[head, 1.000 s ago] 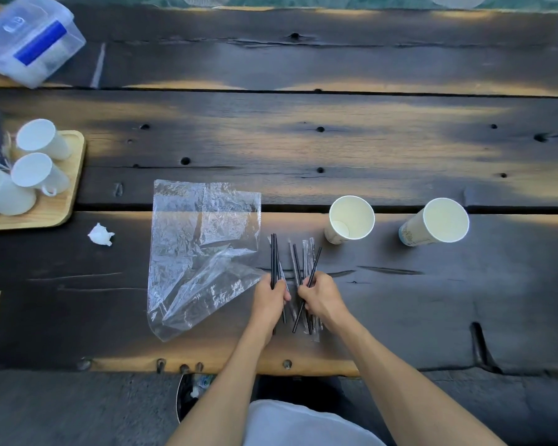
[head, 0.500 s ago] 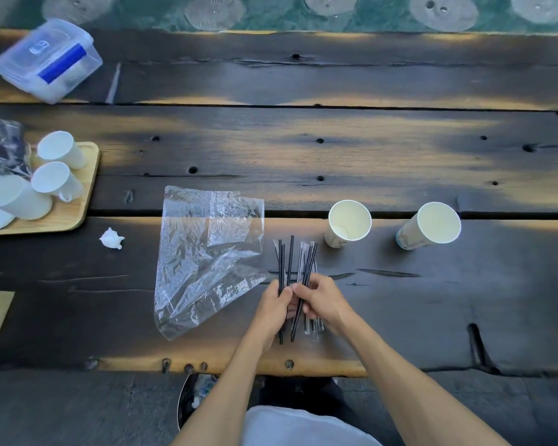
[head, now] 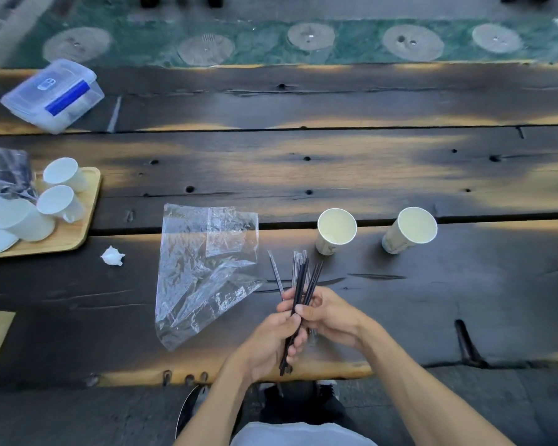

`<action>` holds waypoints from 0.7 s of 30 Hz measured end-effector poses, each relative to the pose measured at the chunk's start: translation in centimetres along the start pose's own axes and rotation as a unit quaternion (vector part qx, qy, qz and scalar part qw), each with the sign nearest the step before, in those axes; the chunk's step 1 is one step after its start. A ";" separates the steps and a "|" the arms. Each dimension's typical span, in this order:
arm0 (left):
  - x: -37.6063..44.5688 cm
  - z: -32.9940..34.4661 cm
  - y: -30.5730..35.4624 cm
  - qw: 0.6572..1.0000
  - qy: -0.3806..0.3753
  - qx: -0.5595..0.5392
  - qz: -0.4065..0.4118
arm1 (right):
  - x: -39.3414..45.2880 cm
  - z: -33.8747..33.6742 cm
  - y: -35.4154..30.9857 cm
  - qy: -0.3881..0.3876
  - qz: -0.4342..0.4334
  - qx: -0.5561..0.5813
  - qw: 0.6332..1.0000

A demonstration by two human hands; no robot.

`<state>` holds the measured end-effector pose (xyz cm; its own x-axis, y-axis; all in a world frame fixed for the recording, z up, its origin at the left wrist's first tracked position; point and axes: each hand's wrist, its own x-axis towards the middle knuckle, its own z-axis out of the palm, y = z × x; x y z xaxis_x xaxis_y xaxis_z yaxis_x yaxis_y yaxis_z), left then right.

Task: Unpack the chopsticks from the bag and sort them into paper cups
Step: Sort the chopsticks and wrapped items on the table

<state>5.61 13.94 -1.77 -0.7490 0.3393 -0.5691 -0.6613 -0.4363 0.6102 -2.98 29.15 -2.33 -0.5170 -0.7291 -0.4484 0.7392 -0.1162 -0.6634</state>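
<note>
My left hand [head: 271, 336] grips a bundle of black chopsticks [head: 300, 284] near its lower end, above the table's front edge. My right hand [head: 327, 313] holds the same bundle just above, fingers curled round the sticks. Under and behind the hands lie more chopsticks in clear wrappers [head: 276, 273] on the table. The empty clear plastic bag [head: 200, 272] lies flat to the left of the hands. Two paper cups stand upright and empty beyond the hands: the nearer cup [head: 335, 230] and the right cup [head: 411, 228].
A wooden tray [head: 74, 233] with several white mugs sits at the left edge. A crumpled white scrap [head: 112, 256] lies near it. A clear lidded box [head: 54, 94] with a blue band sits at the far left. The dark plank table [head: 400, 300] has cracks at the right.
Both hands have lifted the black chopsticks off the table and brought them together into one bundle, nearer to me. The camera has tilted up a little.
</note>
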 end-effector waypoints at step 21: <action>2.3 1.3 0.5 0.998 0.009 0.056 -0.037 | -3.9 -0.6 -3.8 0.064 -0.077 0.081 0.992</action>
<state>3.49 15.60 -2.12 -0.6973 0.3510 -0.6249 -0.7164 -0.3139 0.6230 -4.07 32.85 1.59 -0.6714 -0.6046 -0.4286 0.7019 -0.3332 -0.6295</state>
